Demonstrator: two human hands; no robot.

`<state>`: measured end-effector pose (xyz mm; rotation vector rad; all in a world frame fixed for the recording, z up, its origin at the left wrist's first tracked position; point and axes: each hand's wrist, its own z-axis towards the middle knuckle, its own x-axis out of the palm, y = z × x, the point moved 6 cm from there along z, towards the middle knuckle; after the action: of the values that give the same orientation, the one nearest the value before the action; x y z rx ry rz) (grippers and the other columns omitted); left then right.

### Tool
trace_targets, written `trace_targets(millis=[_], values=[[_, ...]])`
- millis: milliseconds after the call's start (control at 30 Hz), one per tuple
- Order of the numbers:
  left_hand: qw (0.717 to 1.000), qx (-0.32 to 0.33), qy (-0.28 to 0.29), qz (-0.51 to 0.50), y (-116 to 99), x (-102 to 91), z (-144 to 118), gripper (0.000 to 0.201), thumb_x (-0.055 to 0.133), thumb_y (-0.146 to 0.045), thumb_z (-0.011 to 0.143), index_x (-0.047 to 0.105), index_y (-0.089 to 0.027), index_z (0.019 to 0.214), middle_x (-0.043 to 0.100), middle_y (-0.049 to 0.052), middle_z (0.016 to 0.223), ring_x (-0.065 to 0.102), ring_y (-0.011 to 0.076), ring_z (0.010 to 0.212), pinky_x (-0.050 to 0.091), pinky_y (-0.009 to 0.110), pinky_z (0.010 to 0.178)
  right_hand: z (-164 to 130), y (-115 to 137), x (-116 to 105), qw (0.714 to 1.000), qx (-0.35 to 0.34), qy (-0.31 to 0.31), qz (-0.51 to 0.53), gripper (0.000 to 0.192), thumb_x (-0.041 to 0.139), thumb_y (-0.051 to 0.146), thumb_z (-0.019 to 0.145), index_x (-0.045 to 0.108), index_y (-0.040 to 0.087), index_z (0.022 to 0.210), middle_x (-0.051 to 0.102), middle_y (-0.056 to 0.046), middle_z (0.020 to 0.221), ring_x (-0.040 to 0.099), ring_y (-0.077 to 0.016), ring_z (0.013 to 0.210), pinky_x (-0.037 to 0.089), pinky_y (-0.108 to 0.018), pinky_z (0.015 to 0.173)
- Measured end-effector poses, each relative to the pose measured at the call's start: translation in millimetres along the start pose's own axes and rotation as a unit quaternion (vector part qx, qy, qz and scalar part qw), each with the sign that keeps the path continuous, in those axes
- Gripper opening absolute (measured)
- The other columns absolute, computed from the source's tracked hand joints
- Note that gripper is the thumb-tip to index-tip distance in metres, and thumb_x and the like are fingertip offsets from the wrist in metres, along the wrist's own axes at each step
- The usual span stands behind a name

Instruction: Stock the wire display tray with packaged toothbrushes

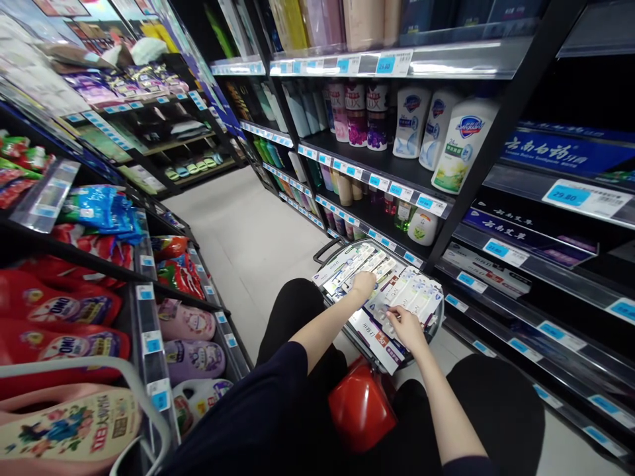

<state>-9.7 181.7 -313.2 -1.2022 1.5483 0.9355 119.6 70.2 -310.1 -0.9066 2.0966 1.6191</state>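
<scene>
A shopping basket (439, 316) stands on the floor between my knees, filled with rows of flat white toothpaste boxes (411, 294). My left hand (364, 284) reaches in over the left row, its fingers bent down around the edge of a box. Over the right part, my right hand (404, 325) has thumb and fingers pinched at the near end of a white box. A purple-and-white box (376, 337) lies across the near side of the basket, below both hands. The undersides of my fingers are hidden.
A red glossy object (362, 406) sits between my legs. Toothpaste shelves (526, 258) rise close on the right, and body-wash bottles (459, 145) stand on shelves ahead. Laundry bottles (64, 301) line the left rack. The tiled aisle (238, 225) runs between them.
</scene>
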Motion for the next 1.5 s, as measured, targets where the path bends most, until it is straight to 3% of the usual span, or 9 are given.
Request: trace_targets(millis=[367,567,700,833,967,1067,1167,1267,1500], values=[[1.0,-0.009,-0.015,-0.024,10.9,-5.1,-3.1,0.039,0.058,-0.039,0.081,0.062,-0.009,0.107,0.063,0.017,0.105,0.059,0.0242,0.103,0.049,0.029,0.085,1.0,-0.8,-0.9,1.0,-0.005,-0.004,-0.011,0.034,0.045,0.04,0.087,0.064,0.018,0.104,0.066,-0.005,0.098,0.062,-0.0146,0.089,0.044,-0.023,0.083],[0.996,-0.071,-0.043,-0.019,38.3,-14.1,-13.0,0.044,0.049,-0.038,0.085,0.053,-0.009,0.118,0.056,0.019,0.117,0.047,0.0299,0.118,0.044,0.038,0.094,0.6,-2.2,-1.5,1.0,-0.001,-0.002,-0.019,0.032,0.046,0.037,0.086,0.064,0.017,0.105,0.066,-0.006,0.099,0.062,-0.0146,0.091,0.044,-0.023,0.084],[0.997,-0.072,-0.004,-0.018,50.6,-5.5,-26.2,0.045,0.054,-0.035,0.082,0.052,-0.015,0.122,0.053,0.019,0.12,0.049,0.0317,0.115,0.047,0.039,0.087,2.0,-3.1,-0.9,1.0,0.0,-0.003,-0.028,0.033,0.046,0.039,0.087,0.063,0.019,0.107,0.065,-0.005,0.099,0.062,-0.0143,0.09,0.044,-0.023,0.082],[0.999,-0.028,0.009,-0.017,48.5,5.7,-42.0,0.05,0.039,-0.039,0.088,0.038,-0.029,0.137,0.042,0.014,0.137,0.039,0.035,0.127,0.042,0.049,0.093,3.3,-4.9,1.0,0.999,-0.001,-0.002,-0.039,0.033,0.046,0.038,0.087,0.061,0.019,0.11,0.064,-0.005,0.104,0.062,-0.0134,0.09,0.043,-0.024,0.084],[0.999,0.0,0.04,-0.003,44.9,22.6,-52.1,0.059,0.031,-0.045,0.09,0.024,-0.024,0.145,0.023,0.016,0.151,0.028,0.0376,0.134,0.03,0.056,0.103,3.2,-7.9,2.8,0.999,0.001,0.004,-0.052,0.034,0.046,0.038,0.087,0.061,0.018,0.111,0.064,-0.006,0.106,0.062,-0.0143,0.09,0.043,-0.025,0.086],[0.998,-0.005,0.055,-0.004,46.2,34.1,-55.5,0.063,0.03,-0.046,0.09,0.02,-0.021,0.147,0.019,0.018,0.152,0.024,0.0369,0.137,0.025,0.057,0.105,2.7,-9.7,3.9,0.998,0.004,0.01,-0.058,0.034,0.046,0.038,0.087,0.061,0.018,0.11,0.064,-0.006,0.106,0.062,-0.0147,0.09,0.043,-0.024,0.084],[1.0,0.02,0.005,0.007,44.1,34.2,-57.5,0.064,0.034,-0.045,0.09,0.021,-0.019,0.147,0.019,0.019,0.152,0.025,0.0375,0.136,0.023,0.058,0.106,2.7,-10.4,5.2,0.998,0.005,0.016,-0.062,0.033,0.047,0.038,0.087,0.062,0.019,0.108,0.064,-0.005,0.105,0.062,-0.0148,0.091,0.043,-0.025,0.084],[0.995,0.071,-0.06,0.019,36.3,27.3,-59.2,0.058,0.039,-0.04,0.089,0.027,-0.027,0.144,0.023,0.016,0.151,0.033,0.0358,0.13,0.028,0.055,0.103,3.1,-10.2,6.1,0.998,0.002,0.02,-0.065,0.033,0.047,0.037,0.087,0.062,0.018,0.109,0.064,-0.006,0.106,0.061,-0.0149,0.093,0.042,-0.025,0.085],[0.999,0.024,-0.047,0.007,27.3,22.2,-54.4,0.05,0.04,-0.033,0.089,0.034,-0.026,0.138,0.046,0.016,0.123,0.047,0.0304,0.113,0.042,0.044,0.09,2.2,-8.8,5.3,0.998,0.0,0.023,-0.066,0.033,0.047,0.038,0.087,0.062,0.018,0.108,0.064,-0.006,0.106,0.061,-0.0152,0.095,0.042,-0.024,0.086]])
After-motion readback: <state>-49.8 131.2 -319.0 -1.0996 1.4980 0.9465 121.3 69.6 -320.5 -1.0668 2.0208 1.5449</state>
